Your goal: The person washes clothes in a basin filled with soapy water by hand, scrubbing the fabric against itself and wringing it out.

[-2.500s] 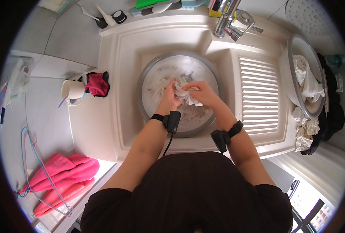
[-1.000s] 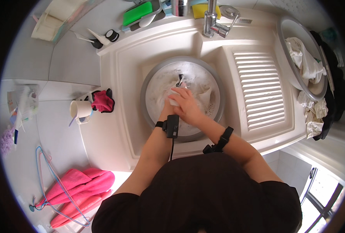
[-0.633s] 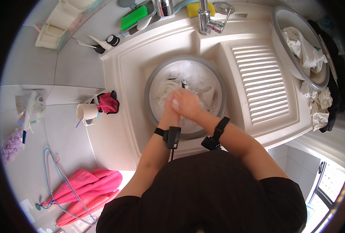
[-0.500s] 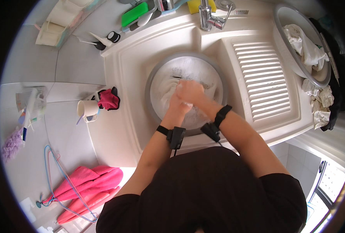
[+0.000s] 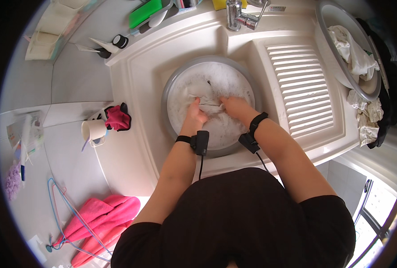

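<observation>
1. Both hands are gripping a pale cloth (image 5: 207, 100) in the sudsy grey basin (image 5: 171, 85), sitting in the sink (image 5: 136, 89).
2. Left hand (image 5: 194, 117) and right hand (image 5: 234, 107) are sitting close together, each clamped on fabric.
3. I'd be rubbing with short strokes, keeping it underwater.

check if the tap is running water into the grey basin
No: the tap shows no stream, while both hands, left hand and right hand, hold a pale cloth in the sudsy grey basin.
</observation>
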The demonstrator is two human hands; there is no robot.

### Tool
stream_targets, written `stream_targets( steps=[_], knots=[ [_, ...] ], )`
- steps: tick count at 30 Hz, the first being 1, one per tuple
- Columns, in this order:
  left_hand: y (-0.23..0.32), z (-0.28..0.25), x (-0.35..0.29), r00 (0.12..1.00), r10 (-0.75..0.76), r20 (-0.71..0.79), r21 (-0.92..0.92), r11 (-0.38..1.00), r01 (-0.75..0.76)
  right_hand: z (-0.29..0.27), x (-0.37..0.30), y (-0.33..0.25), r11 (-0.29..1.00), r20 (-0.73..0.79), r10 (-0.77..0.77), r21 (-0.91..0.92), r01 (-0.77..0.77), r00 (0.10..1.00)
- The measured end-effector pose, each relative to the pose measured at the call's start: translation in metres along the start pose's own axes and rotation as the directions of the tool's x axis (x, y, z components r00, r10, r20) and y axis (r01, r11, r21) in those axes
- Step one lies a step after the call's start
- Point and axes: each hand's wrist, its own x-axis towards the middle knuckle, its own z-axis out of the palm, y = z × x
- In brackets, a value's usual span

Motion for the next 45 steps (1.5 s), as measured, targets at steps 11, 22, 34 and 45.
stream_targets(
  steps=[11,22,34,45],
  knots=[
    [-0.004,0.011,0.012,0.979,0.201,-0.012,0.195,0.961,-0.195,-0.039,0.006,-0.039,0.943,-0.231,0.127,0.331,-0.045,0.965],
    [-0.033,0.020,-0.069,0.817,0.412,0.405,0.250,0.809,-0.532,-0.036,-0.059,-0.106,0.890,-0.636,0.004,0.354,0.288,0.771],
    [-0.030,0.043,-0.077,0.714,0.561,0.418,0.438,0.564,-0.700,-0.057,-0.042,-0.106,0.901,-0.349,0.121,0.431,0.044,0.929],
    [-0.003,0.055,-0.093,0.842,0.456,0.289,0.372,0.756,-0.538,-0.110,-0.022,-0.009,0.328,-0.094,0.059,0.942,0.069,0.994]
  ],
)
